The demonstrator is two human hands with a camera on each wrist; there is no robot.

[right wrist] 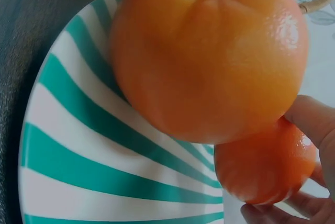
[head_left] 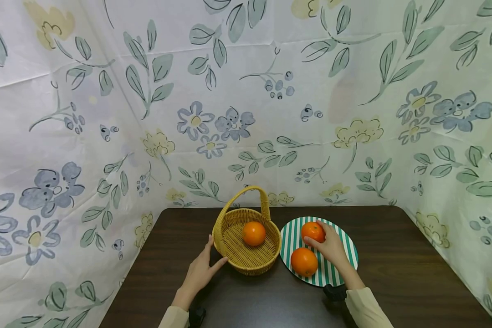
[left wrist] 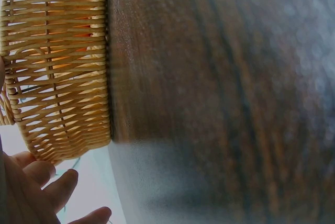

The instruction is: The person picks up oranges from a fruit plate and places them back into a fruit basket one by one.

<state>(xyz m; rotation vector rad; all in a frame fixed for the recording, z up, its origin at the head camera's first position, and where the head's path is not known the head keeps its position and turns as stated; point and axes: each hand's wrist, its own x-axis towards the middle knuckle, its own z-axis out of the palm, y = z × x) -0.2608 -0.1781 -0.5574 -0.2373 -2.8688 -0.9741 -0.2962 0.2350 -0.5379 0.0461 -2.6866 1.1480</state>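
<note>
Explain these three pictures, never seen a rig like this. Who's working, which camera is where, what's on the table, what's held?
No robot here, just a person's left hand and right hand, both bare. The wide picture comes from a camera on the head, looking forward and down. The two close-ups come from a camera on each wrist, so they look sideways-on.

On the dark table stands a woven basket with one orange inside. To its right is a green-and-white striped plate with a nearer orange and a farther orange.

The right hand holds the farther orange between thumb and fingers. The left hand is at the basket's left side, fingers extended, seemingly touching it.
</note>
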